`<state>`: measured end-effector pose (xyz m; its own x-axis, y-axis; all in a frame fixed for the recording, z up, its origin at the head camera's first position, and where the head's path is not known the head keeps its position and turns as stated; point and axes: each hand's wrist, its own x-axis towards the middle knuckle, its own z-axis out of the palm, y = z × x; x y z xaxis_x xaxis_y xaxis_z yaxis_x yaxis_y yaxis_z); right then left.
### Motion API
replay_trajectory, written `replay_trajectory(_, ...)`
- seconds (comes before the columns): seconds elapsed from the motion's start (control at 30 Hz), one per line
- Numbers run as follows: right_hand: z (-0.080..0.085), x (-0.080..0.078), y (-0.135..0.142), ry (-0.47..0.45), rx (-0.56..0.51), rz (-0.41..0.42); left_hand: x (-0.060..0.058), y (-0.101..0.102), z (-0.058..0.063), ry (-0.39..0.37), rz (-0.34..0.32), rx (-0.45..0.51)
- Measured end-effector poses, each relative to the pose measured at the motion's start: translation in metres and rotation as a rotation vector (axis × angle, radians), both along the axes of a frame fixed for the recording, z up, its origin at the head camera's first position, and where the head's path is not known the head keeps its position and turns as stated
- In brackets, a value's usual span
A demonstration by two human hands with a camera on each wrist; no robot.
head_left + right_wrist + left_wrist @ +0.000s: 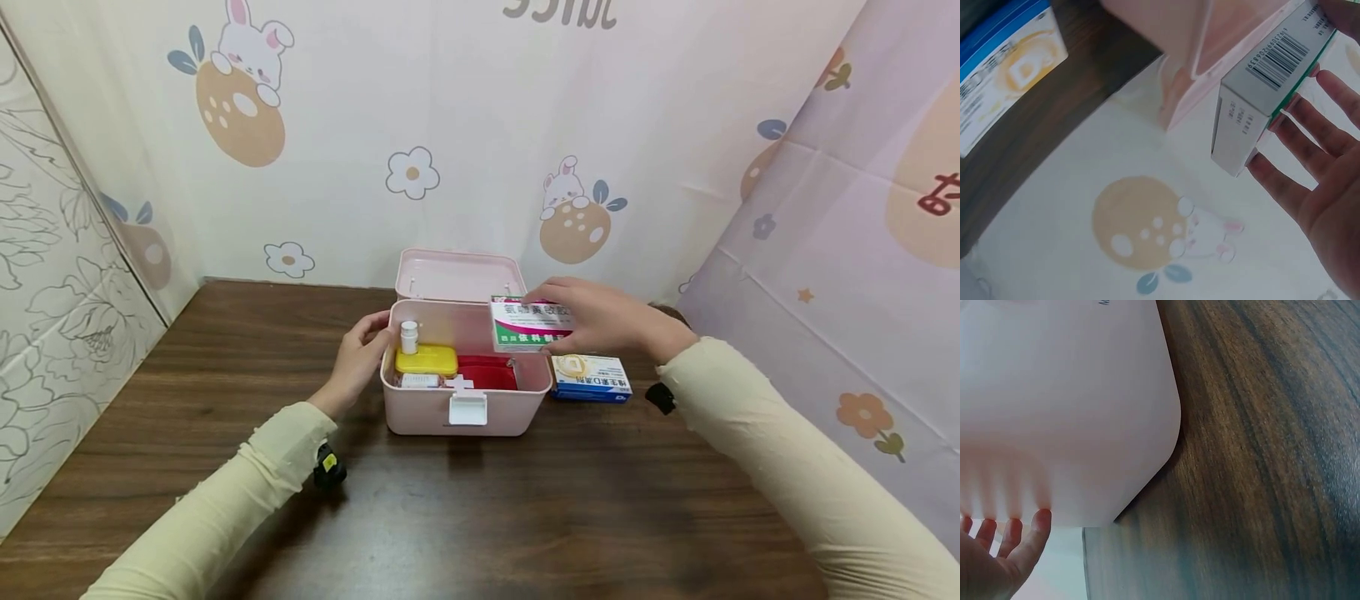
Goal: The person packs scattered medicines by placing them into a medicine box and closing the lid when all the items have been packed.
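A pink plastic medicine case (462,412) stands on the table with its lid (459,275) raised at the back. My left hand (358,360) rests against its left side; in the left wrist view the fingertips (1041,519) touch the outer wall. Over the case's right end, my right hand (600,317) grips a white, green and magenta medicine box (525,325) between thumb and fingers. The right wrist view shows the barcode side of this medicine box (1279,59). Inside the case are a white bottle (408,337), a yellow box (426,360) and a red pouch (487,373).
A blue and white vitamin D box (592,379) lies on the table just right of the case. Another white item (420,381) lies at the case's front left, partly hidden by the front wall. A printed curtain (472,183) hangs behind the wooden table (420,517).
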<state>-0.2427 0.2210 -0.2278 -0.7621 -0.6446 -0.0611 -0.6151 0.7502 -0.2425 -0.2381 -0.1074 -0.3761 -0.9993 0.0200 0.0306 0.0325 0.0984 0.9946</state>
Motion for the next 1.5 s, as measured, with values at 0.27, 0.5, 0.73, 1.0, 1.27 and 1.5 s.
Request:
replay_trajectory(0.27,-0.011,-0.014,-0.034,-0.055,-0.008,-0.003,-0.002,-0.001,0.0,0.013,-0.003,0.018)
replay_trajectory(0.5,-0.026,-0.024,-0.053,-0.084,-0.021,0.003,-0.003,0.0,0.0,0.01,0.003,0.013)
replay_trajectory(0.73,-0.039,-0.032,-0.059,-0.078,0.0,0.014,-0.005,0.002,-0.003,0.024,0.024,0.0)
replay_trajectory(1.0,-0.056,-0.038,-0.057,-0.098,0.023,0.009,-0.004,-0.001,-0.004,0.016,0.005,0.002)
replay_trajectory(1.27,-0.069,-0.042,-0.056,-0.127,0.05,-0.002,-0.002,-0.001,-0.003,0.01,-0.002,0.003)
replay_trajectory(1.5,-0.08,-0.047,-0.057,-0.104,0.067,0.016,-0.001,-0.001,-0.001,0.015,-0.006,0.007)
